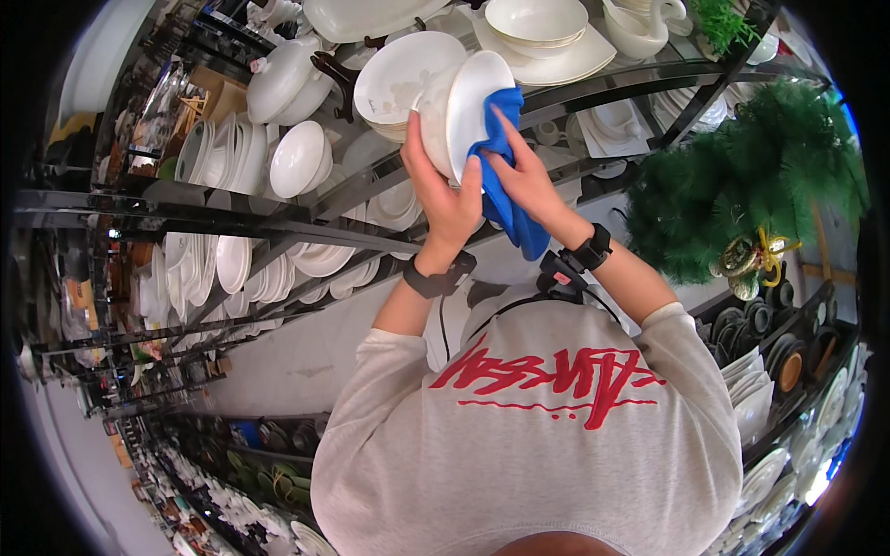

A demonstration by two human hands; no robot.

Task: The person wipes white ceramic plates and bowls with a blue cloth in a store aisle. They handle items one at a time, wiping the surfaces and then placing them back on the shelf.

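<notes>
My left hand [445, 187] grips a white ceramic bowl [436, 125] by its lower side, the bowl tipped so that its inside faces right. A blue cloth [511, 201] is in my right hand [521, 167], which presses part of it against the bowl's inner rim; the rest of the cloth hangs down. Just left of the held bowl, a stack of white plates or shallow bowls [396, 83] rests on the shelf, partly covered by it. My fingertips on the far side of the bowl are partly hidden.
A lidded white tureen [288, 83], a dark plate stand [341, 80] and a small white bowl [300, 160] stand to the left. Bowls on square plates [556, 52] are at the upper right. Black shelf bars [612, 83] cross nearby; green artificial branches [737, 181] hang at the right.
</notes>
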